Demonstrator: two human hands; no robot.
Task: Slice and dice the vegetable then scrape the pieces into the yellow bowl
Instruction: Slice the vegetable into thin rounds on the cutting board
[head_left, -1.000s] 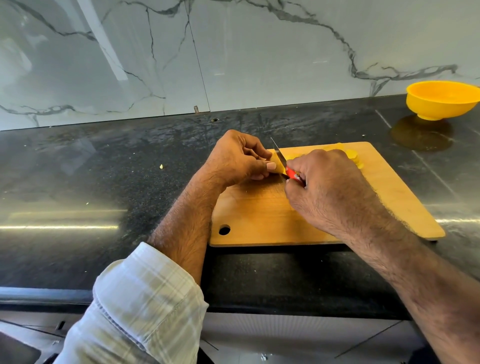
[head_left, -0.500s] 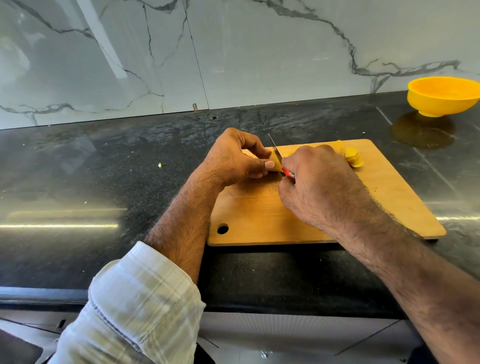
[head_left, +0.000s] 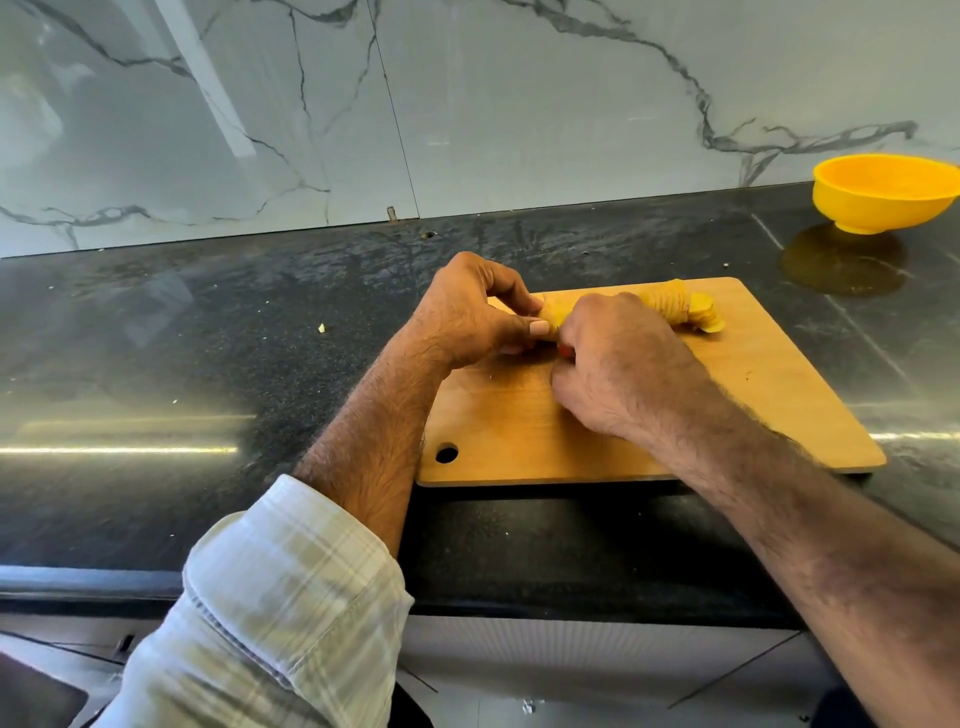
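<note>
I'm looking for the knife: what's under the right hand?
Under the right hand only a red bit of handle shows, above the board. The blade is hidden, and so is the middle of the vegetable.

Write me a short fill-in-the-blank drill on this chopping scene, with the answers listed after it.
1. The cutting board is made of ____.
2. The yellow bowl stands on the ____ countertop.
3. The cut slices lie on the board's far ____ part.
4. The left hand holds the uncut ____ steady.

Missing words: wood; black; right; vegetable
</note>
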